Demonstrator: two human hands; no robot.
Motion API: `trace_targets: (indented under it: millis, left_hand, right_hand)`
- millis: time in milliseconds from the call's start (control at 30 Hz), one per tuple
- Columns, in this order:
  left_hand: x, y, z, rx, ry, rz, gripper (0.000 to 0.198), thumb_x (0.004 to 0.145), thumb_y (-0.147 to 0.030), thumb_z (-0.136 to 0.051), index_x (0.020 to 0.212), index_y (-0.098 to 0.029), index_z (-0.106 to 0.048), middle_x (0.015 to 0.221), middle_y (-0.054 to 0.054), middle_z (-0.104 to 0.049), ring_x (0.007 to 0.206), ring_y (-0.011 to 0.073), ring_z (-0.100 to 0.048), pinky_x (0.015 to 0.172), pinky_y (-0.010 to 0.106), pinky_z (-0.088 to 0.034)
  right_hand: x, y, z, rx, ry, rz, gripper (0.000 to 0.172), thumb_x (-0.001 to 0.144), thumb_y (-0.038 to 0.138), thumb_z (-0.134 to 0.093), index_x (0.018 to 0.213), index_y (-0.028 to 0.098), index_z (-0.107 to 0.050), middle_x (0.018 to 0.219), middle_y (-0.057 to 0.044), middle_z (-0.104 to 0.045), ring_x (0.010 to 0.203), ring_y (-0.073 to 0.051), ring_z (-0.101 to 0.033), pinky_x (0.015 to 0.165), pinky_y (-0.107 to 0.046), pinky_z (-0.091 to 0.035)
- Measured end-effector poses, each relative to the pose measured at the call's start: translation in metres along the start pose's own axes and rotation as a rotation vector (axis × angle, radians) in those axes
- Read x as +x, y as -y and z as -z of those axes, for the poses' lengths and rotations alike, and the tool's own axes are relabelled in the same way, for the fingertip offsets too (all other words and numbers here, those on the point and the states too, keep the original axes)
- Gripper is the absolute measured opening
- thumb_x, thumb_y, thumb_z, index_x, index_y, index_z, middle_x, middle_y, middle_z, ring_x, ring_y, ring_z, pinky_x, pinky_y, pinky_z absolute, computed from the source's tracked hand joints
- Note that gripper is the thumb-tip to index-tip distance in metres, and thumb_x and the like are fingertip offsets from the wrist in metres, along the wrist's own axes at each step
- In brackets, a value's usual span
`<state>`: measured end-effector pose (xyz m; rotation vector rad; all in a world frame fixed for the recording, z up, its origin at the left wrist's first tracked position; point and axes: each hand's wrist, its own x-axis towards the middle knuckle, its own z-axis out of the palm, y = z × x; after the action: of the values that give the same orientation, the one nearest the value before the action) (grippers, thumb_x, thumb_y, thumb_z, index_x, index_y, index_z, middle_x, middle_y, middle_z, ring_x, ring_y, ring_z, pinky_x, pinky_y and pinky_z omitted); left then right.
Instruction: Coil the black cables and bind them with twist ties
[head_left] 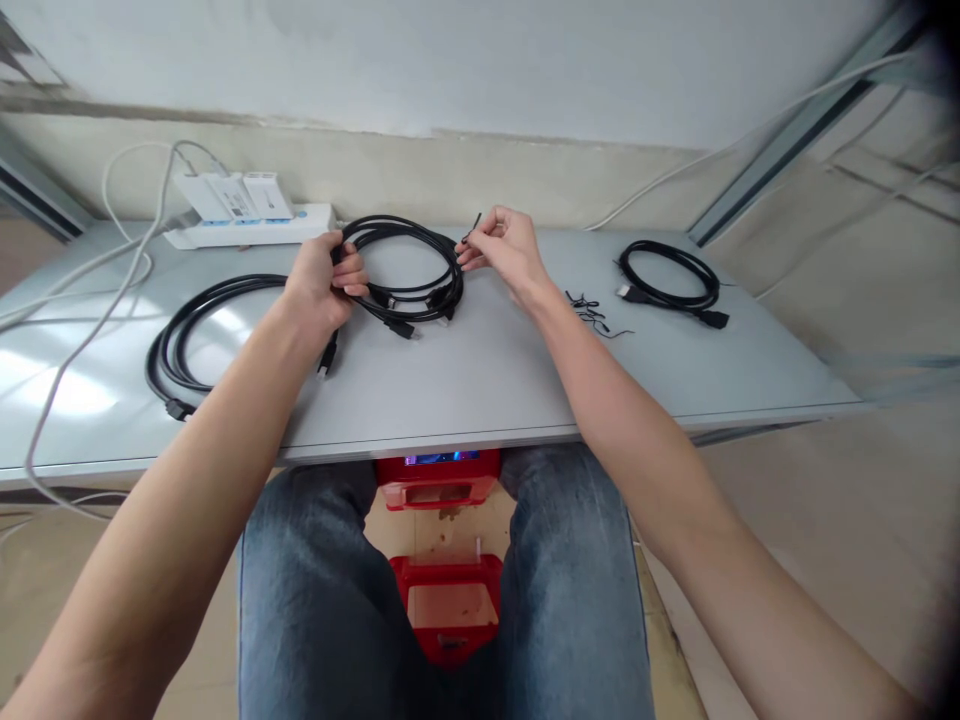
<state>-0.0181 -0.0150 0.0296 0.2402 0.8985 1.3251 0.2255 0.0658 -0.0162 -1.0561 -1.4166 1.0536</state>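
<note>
My left hand (324, 280) is closed around the left side of a coiled black cable (405, 222), whose plugs lie near the coil's lower edge. Just right of that coil, my right hand (501, 250) pinches a short black twist tie (474, 226) between thumb and fingers. A small pile of loose black ties (592, 312) lies on the table to the right of this hand. Partly hidden by my left forearm, another black cable (161, 350) rests in loops at the left. Farther right sits a smaller coiled cable (671, 272) with its connectors showing.
A white power strip (255, 232) with white adapters (236, 195) stands at the back left, white cords (124, 290) trailing off it. The grey table (465, 390) ends just above my knees. Red plastic stools (442, 488) show below. A metal post (787, 130) rises at right.
</note>
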Motion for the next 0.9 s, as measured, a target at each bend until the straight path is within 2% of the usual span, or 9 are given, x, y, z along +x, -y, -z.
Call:
trace_targets:
  millis: [100, 200, 333, 433, 533, 600, 700, 800, 900]
  left_hand:
    - [-0.003, 0.000, -0.001, 0.030, -0.005, -0.010, 0.043, 0.129, -0.031, -0.034, 0.086, -0.026, -0.040, 0.047, -0.013, -0.021, 0.028, 0.0042, -0.023, 0.031, 0.015, -0.017]
    - [0.004, -0.001, 0.003, 0.038, 0.018, -0.026, 0.041, 0.127, -0.030, -0.038, 0.086, -0.026, -0.041, 0.046, -0.012, -0.023, 0.029, 0.0053, -0.023, 0.030, 0.015, -0.018]
    - [0.018, -0.001, 0.013, 0.081, 0.037, -0.064, 0.037, 0.120, -0.026, -0.052, 0.084, -0.026, -0.043, 0.047, -0.012, -0.025, 0.031, 0.0051, -0.021, 0.031, 0.015, -0.020]
    - [0.025, 0.000, 0.016, 0.101, 0.046, -0.095, 0.036, 0.118, -0.024, -0.055, 0.084, -0.026, -0.042, 0.048, -0.012, -0.026, 0.032, 0.0055, -0.021, 0.032, 0.016, -0.020]
    - [0.025, 0.001, 0.015, 0.084, 0.039, -0.100, 0.037, 0.120, -0.025, -0.050, 0.085, -0.027, -0.041, 0.047, -0.012, -0.025, 0.032, 0.0059, -0.020, 0.032, 0.016, -0.019]
    - [0.022, 0.002, 0.014, 0.071, 0.030, -0.094, 0.038, 0.122, -0.026, -0.047, 0.084, -0.026, -0.041, 0.047, -0.012, -0.025, 0.032, 0.0059, -0.021, 0.032, 0.016, -0.019]
    - [0.020, 0.003, 0.012, 0.064, 0.027, -0.089, 0.039, 0.123, -0.027, -0.044, 0.084, -0.026, -0.042, 0.047, -0.012, -0.027, 0.032, 0.0047, -0.022, 0.032, 0.015, -0.019]
    - [0.019, 0.002, 0.011, 0.067, 0.027, -0.078, 0.040, 0.124, -0.027, -0.041, 0.084, -0.025, -0.042, 0.048, -0.013, -0.025, 0.031, 0.0039, -0.023, 0.032, 0.015, -0.018]
    - [0.021, 0.002, 0.012, 0.071, 0.027, -0.078, 0.039, 0.124, -0.026, -0.042, 0.085, -0.026, -0.041, 0.049, -0.013, -0.024, 0.031, 0.0042, -0.022, 0.032, 0.015, -0.017]
  right_hand:
    - [0.002, -0.003, 0.001, -0.026, -0.016, 0.023, 0.038, 0.101, 0.026, -0.090, 0.094, 0.029, -0.053, 0.078, 0.003, -0.071, 0.073, -0.017, -0.077, 0.066, -0.026, -0.070]
    - [0.003, -0.002, 0.003, -0.071, -0.056, 0.078, 0.038, 0.104, 0.029, -0.088, 0.094, 0.030, -0.052, 0.080, 0.003, -0.067, 0.074, -0.017, -0.073, 0.061, -0.025, -0.065]
    - [-0.013, 0.017, 0.012, -0.126, -0.117, 0.173, 0.038, 0.103, 0.030, -0.089, 0.098, 0.030, -0.051, 0.085, 0.002, -0.064, 0.084, -0.021, -0.073, 0.062, -0.028, -0.063]
    - [-0.036, 0.039, 0.037, -0.286, -0.141, 0.242, 0.034, 0.101, 0.026, -0.087, 0.098, 0.030, -0.053, 0.088, 0.001, -0.065, 0.086, -0.022, -0.072, 0.073, -0.034, -0.065]
    - [-0.061, 0.054, 0.079, -0.521, -0.156, 0.280, 0.030, 0.098, 0.018, -0.082, 0.095, 0.029, -0.055, 0.090, -0.001, -0.069, 0.081, -0.022, -0.071, 0.087, -0.043, -0.064]
    - [-0.074, 0.056, 0.109, -0.707, -0.119, 0.233, 0.032, 0.093, 0.015, -0.083, 0.090, 0.029, -0.055, 0.086, -0.001, -0.070, 0.077, -0.024, -0.070, 0.087, -0.047, -0.061]
    - [-0.093, 0.052, 0.146, -0.969, -0.009, 0.108, 0.024, 0.090, 0.016, -0.083, 0.086, 0.028, -0.063, 0.082, -0.004, -0.075, 0.073, -0.026, -0.069, 0.081, -0.046, -0.055]
    - [-0.110, 0.046, 0.163, -1.103, 0.043, 0.033, 0.016, 0.092, 0.018, -0.081, 0.086, 0.027, -0.069, 0.084, -0.007, -0.078, 0.075, -0.028, -0.069, 0.074, -0.044, -0.049]
    - [-0.122, 0.038, 0.164, -1.062, 0.031, 0.026, 0.011, 0.093, 0.019, -0.077, 0.088, 0.026, -0.070, 0.088, -0.008, -0.081, 0.080, -0.028, -0.072, 0.079, -0.043, -0.052]
